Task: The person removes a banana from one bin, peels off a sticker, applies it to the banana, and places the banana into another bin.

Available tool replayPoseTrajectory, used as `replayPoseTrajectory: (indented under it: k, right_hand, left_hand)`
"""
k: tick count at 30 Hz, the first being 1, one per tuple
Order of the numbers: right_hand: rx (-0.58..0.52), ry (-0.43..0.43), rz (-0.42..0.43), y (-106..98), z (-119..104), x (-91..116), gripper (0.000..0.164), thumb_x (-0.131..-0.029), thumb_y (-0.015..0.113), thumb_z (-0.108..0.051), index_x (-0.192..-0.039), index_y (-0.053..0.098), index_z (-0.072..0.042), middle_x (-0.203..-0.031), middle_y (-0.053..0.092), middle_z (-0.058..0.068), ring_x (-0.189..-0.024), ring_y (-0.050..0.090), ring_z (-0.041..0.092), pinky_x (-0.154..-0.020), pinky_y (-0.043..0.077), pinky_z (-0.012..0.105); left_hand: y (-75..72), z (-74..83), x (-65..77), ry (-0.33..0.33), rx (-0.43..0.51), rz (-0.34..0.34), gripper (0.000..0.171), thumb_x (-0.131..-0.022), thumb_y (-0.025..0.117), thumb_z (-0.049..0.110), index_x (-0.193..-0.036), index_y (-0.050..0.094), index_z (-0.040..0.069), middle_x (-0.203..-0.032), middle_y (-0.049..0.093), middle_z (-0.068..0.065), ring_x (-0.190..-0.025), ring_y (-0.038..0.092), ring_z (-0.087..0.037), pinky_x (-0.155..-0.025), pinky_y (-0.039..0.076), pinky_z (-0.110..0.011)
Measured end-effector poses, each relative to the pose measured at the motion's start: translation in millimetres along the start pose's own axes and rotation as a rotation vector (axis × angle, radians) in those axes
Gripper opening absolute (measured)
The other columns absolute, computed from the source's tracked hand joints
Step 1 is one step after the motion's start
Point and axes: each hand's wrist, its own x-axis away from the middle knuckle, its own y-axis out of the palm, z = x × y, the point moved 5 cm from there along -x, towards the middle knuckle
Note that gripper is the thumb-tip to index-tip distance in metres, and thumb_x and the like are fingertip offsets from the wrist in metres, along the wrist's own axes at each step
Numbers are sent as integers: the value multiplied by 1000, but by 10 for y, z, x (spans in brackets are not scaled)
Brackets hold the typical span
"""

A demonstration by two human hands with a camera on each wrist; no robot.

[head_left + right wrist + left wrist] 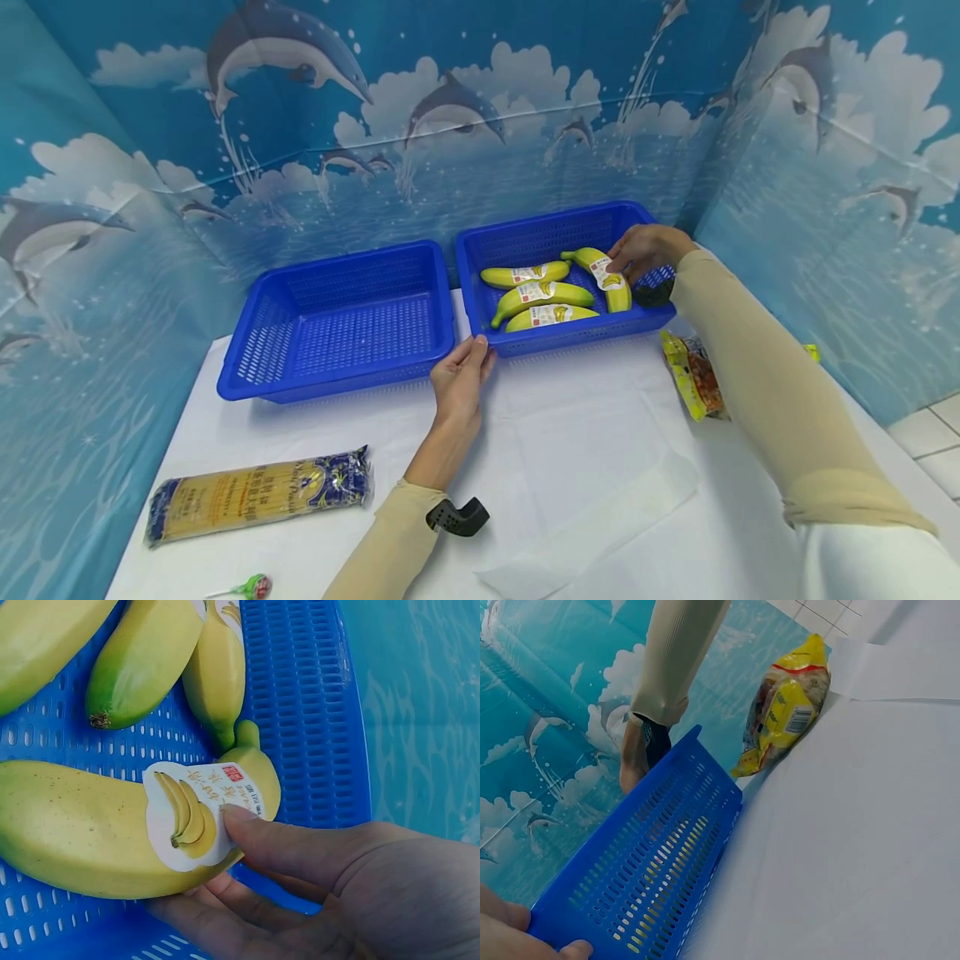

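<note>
My right hand [639, 252] grips a yellow banana [617, 287] with a white label, inside the right blue basket [570, 340]. In the right wrist view the thumb lies on the label of this banana [82, 825] and the fingers curl under it. Three more labelled bananas [543, 293] lie side by side to its left in the same basket. My left hand [459, 375] pinches the near left corner of that basket, thumb on the rim. The left wrist view shows the basket's slotted side wall [660, 862] running away from the fingertips.
Left of it stands a second blue basket [360, 329] with nothing in it. A pack of spaghetti [262, 497] and a green-wrapped lollipop [255, 586] lie at the front left. A yellow snack bag [686, 375] sits partly behind the right forearm. A dolphin-print curtain [450, 183] surrounds the table.
</note>
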Motion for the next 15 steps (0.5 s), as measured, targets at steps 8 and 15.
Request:
replayPoseTrajectory:
  k: [8, 15]
  right_hand:
    - [16, -8, 41, -24, -15, 16, 62, -108, 64, -7, -156, 35, 20, -135, 63, 27, -105, 71, 22, -106, 59, 47]
    - [46, -23, 59, -18, -34, 90, 45, -111, 60, -13, -146, 54, 16, -139, 60, 27, -136, 56, 42, -117, 48, 56]
  left_hand:
    - [-1, 0, 5, -6, 6, -11, 37, -106, 68, 5, -139, 64, -12, -133, 71, -25, -118, 74, -23, -101, 59, -31]
    - [-9, 9, -14, -39, 11, -25, 37, -106, 68, 5, -140, 64, -10, -130, 73, -22, -123, 72, -28, -100, 59, -30]
